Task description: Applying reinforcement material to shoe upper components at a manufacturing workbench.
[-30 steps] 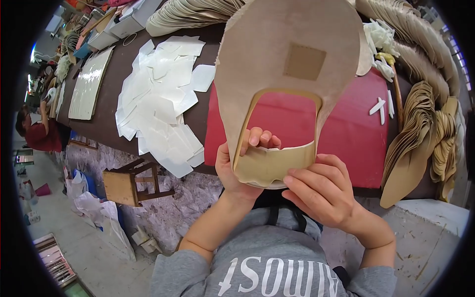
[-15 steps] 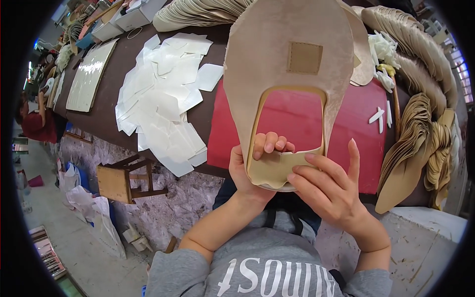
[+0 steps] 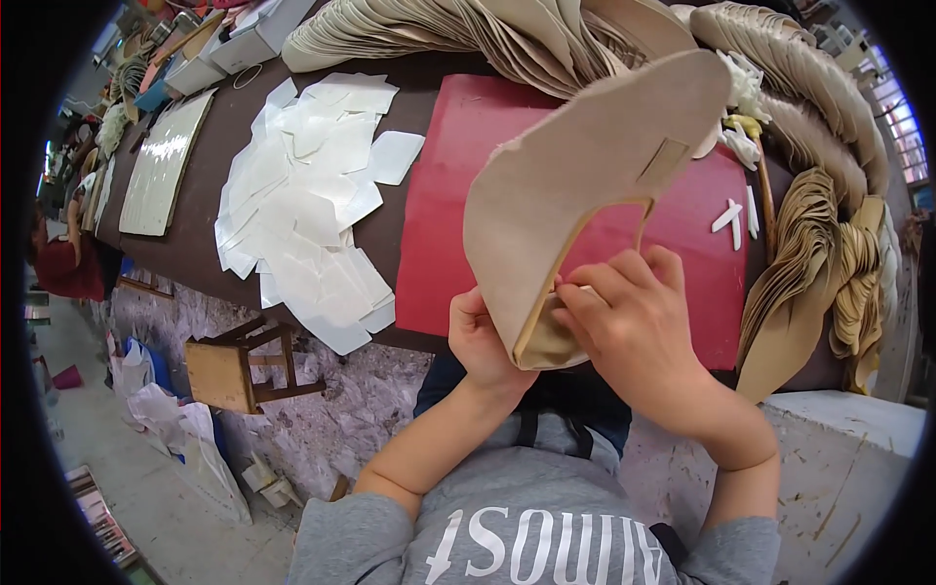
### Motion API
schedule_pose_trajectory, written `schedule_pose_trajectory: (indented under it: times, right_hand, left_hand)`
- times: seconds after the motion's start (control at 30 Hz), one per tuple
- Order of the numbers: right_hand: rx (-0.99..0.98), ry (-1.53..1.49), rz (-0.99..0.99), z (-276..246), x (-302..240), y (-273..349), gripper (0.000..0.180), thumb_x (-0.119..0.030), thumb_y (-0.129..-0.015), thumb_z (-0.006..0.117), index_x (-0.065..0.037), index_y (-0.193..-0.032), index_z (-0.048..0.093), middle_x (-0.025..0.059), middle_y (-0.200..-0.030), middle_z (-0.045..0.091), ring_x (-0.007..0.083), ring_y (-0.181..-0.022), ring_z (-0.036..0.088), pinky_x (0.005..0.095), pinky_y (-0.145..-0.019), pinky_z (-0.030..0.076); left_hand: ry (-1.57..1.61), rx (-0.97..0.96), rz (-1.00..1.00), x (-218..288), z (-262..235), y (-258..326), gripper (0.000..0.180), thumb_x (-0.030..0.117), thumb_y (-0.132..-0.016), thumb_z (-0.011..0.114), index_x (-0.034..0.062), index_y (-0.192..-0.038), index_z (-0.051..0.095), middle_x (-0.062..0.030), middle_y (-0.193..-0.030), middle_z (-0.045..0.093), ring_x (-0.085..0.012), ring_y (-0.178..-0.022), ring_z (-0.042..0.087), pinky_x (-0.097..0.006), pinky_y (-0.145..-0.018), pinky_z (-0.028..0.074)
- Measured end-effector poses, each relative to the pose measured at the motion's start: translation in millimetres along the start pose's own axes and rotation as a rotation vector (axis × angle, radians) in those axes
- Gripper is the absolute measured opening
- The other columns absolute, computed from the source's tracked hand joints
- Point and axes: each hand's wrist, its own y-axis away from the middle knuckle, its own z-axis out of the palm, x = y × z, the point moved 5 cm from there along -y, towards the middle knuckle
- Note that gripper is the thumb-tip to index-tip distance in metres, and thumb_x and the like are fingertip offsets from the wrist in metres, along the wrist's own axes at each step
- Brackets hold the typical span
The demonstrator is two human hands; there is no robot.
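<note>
A beige shoe upper with a stitched rectangular patch stands tilted in my hands above a red mat. My left hand grips its narrower, near end from outside, the thumb up and the other fingers partly hidden behind the material. On the right, my right hand has its fingers bent into the opening at that same end. They press or pinch the pale lining along the inner edge; the exact fingertip contact is partly hidden. The wide rounded end of the upper points up and to the right.
Left of the mat lies a heap of white sheets on the dark table. Stacked beige pieces line the back and right side. White sticks rest on the mat. A wooden stool stands below; a person is far left.
The shoe upper has turned and tipped to the right, its face now seen at an angle. My right fingers have moved deeper over the lining and curled; my left hand keeps its grip.
</note>
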Motion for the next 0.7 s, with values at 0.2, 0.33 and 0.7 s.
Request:
schedule_pose_trajectory:
  times: [0.2,0.33,0.7]
  right_hand:
    - [-0.266,-0.224,0.118,27.6,25.9,-16.0,0.015,-0.01,-0.073,0.066,-0.007,-0.086,0.06,0.0029,-0.086,0.064,0.0223,-0.072,0.053,0.0361,-0.079,0.035]
    - [-0.458,-0.329,0.223,37.0,40.2,-16.2,0.015,-0.008,-0.073,0.066,-0.009,-0.086,0.059,0.0004,-0.091,0.065,0.0216,-0.075,0.055,0.0337,-0.08,0.034]
    - [0.128,-0.995,0.251,-57.2,15.6,-30.0,0.018,0.01,-0.08,0.053,0.001,-0.095,0.057,0.0116,-0.098,0.063,0.0173,-0.089,0.058,0.0254,-0.082,0.045]
  left_hand:
    - [-0.043,0.172,-0.024,0.3,10.2,0.0,0.032,0.029,-0.081,0.032,0.008,-0.088,0.054,-0.0067,-0.08,0.05,-0.0215,-0.088,0.049,-0.031,-0.087,0.039]
    - [-0.024,0.132,-0.005,-7.6,15.3,-4.0,0.031,0.028,-0.081,0.032,0.0074,-0.088,0.055,-0.0069,-0.079,0.049,-0.0217,-0.084,0.049,-0.032,-0.086,0.039]
    - [0.196,-0.371,0.163,98.0,33.7,22.3,0.05,0.04,-0.095,0.033,0.0019,-0.123,0.051,-0.0132,-0.095,0.06,-0.0244,-0.094,0.058,-0.037,-0.087,0.045]
